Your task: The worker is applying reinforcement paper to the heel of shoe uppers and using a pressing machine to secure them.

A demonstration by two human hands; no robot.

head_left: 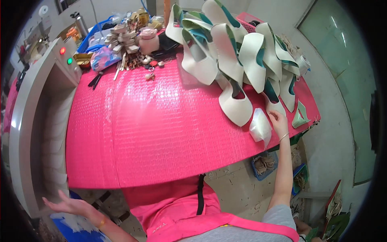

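My right hand (278,124) reaches over the right part of the pink table, its fingers pinched at the toe of a white shoe upper (275,106) at the pile's lower edge. The hand covers part of that upper. Just left of it lies a translucent white piece (260,126), and to its right a pale green piece (300,115). White uppers with green lining (252,60) are heaped behind. At lower left my left hand (68,205) is open and palm up, holding nothing, beside the mouth of a grey machine (24,117).
The pink-covered table (141,133) fills the middle. At its back left stand a pink-lidded jar (149,41), a blue basket (94,34) and a jumble of small parts. Below the right edge is a blue crate (264,165). A wall with a greenish pane (342,72) bounds the right.
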